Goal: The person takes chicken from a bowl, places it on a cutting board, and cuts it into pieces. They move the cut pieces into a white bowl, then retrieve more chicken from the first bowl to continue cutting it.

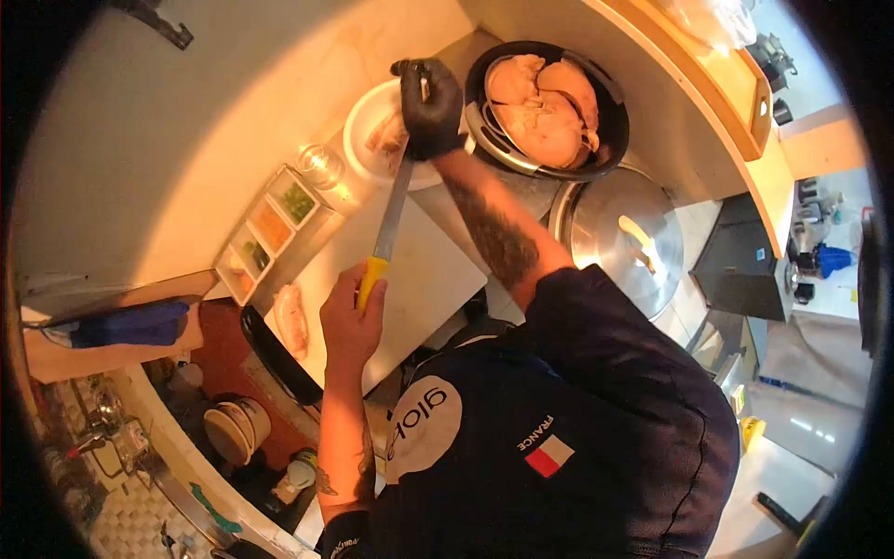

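My bare left hand (354, 312) is wrapped round the yellow handle of a long-bladed knife (391, 224). The blade points away from me, its tip end passing close to my right wrist. Over a white bowl (352, 140) holding sliced meat (386, 138), my right hand (431, 107) wears a black glove. Its fingers are curled in, with a small pale spot between them that I cannot identify. Beneath the knife lies a white cutting board (419, 270), and a pale piece of meat (291, 321) rests at its left edge.
A black pot (610, 154) with large pale pieces of meat (545, 112) stands beyond my right hand. Nearby is a round metal lid (643, 210). Left of the bowl are a glass jar (319, 166) and a tray of chopped garnishes (270, 226). Stacked buckets (235, 431) sit lower left.
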The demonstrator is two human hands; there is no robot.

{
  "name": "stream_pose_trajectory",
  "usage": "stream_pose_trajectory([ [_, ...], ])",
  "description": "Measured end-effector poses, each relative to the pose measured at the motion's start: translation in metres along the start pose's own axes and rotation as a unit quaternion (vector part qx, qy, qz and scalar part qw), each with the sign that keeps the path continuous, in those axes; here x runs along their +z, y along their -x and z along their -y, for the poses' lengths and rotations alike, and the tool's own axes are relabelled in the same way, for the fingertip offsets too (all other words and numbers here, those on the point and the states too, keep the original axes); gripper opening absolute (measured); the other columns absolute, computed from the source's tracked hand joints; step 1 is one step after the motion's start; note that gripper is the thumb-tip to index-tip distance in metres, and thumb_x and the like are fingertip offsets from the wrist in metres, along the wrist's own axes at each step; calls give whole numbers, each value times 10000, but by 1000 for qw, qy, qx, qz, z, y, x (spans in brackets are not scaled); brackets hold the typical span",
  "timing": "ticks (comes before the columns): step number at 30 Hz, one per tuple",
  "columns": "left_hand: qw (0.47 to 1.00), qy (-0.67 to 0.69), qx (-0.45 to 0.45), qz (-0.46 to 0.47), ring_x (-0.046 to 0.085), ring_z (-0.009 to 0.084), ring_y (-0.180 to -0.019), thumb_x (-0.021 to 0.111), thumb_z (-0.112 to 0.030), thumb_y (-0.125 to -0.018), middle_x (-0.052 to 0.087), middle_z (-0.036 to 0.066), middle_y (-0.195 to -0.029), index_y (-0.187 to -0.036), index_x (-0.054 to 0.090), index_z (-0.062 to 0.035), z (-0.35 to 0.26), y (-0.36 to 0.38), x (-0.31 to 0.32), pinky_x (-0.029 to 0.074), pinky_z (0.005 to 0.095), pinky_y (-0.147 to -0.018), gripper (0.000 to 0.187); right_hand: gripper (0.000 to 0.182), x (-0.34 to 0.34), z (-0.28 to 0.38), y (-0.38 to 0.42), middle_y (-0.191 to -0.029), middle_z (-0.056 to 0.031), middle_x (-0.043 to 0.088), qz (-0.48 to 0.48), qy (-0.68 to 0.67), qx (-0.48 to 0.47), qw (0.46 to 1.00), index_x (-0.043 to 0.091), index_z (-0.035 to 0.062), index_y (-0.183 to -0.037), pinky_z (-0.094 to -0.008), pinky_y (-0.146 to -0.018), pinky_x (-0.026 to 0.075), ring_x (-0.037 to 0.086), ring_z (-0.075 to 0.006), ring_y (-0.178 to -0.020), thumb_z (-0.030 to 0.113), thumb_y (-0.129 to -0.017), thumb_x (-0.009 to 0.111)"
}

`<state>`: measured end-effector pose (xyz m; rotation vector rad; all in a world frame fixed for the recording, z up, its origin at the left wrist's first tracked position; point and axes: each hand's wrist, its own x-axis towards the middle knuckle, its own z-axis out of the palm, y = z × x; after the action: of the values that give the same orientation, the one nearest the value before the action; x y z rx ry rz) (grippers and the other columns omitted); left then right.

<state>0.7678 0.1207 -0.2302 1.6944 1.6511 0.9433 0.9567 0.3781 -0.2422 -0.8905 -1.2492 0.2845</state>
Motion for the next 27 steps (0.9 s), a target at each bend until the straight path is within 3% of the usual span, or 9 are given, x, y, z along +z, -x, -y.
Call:
stream_pose_trajectory([
  [1,999,23,-23,-2,706,341,-839,683,-151,-956,695,186,-943,-1183,633,-5,0,-1,1,549,375,-732,275,214,4,-19,-12,-1048,-214,688,19,43,25,999,700,23,-1047,-468,-841,516,671,-354,-935,205,-946,648],
  [3,998,15,-55,-4,697,361,-843,682,-142,-945,691,189,-976,-1207,615,3,27,22,15,547,385,-738,307,309,8,-96,-14,-1134,-218,698,280,152,131,939,691,59,-1148,-488,-956,500,672,-362,-1057,288,-940,687],
  [4,998,-14,-59,-5,699,364,-860,679,-139,-942,691,192,-995,-1218,607,6,48,38,22,549,389,-748,320,378,4,-125,-5,-1142,-201,699,244,236,-22,940,655,28,-1198,-452,-906,529,681,-347,-1001,332,-978,618],
  [5,997,-44,-61,-11,701,367,-878,676,-135,-939,691,195,-1014,-1230,598,8,67,49,28,551,393,-758,333,377,-9,-136,-9,-1145,-200,698,244,262,-37,933,654,27,-1200,-451,-909,527,679,-346,-1004,329,-978,619],
  [8,985,-104,-133,13,688,397,-1005,651,-155,-925,659,231,-1157,-1278,567,0,103,99,40,553,453,-867,394,373,-84,-137,-25,-1153,-197,695,292,256,22,921,652,27,-1205,-446,-917,522,675,-341,-1015,320,-978,620],
  [14,970,-198,-143,2,678,397,-1009,676,-188,-901,656,203,-1184,-1308,585,-58,112,133,32,552,489,-866,437,366,-224,-167,-39,-1168,-190,690,359,398,86,840,647,25,-1216,-436,-934,513,665,-332,-1037,302,-978,622],
  [19,964,-161,-204,-55,642,394,-1040,695,-201,-896,626,197,-1142,-1342,575,-49,148,134,52,515,492,-925,487,361,-244,-201,-34,-1181,-185,685,393,394,95,825,642,24,-1225,-428,-948,506,657,-325,-1055,287,-978,624],
  [24,970,-162,-180,-34,578,398,-1123,695,-145,-877,583,204,-1213,-1383,540,-35,124,128,36,472,473,-997,540,357,-246,-209,-34,-1194,-179,681,390,406,128,816,638,23,-1234,-419,-962,498,650,-318,-1073,272,-978,626],
  [27,972,-159,-123,-122,566,400,-1132,700,-133,-870,566,212,-1225,-1400,519,-21,128,136,34,463,475,-1009,571,355,-252,-205,-26,-1202,-176,678,382,416,139,814,635,22,-1239,-414,-970,493,645,-313,-1084,263,-978,627],
])
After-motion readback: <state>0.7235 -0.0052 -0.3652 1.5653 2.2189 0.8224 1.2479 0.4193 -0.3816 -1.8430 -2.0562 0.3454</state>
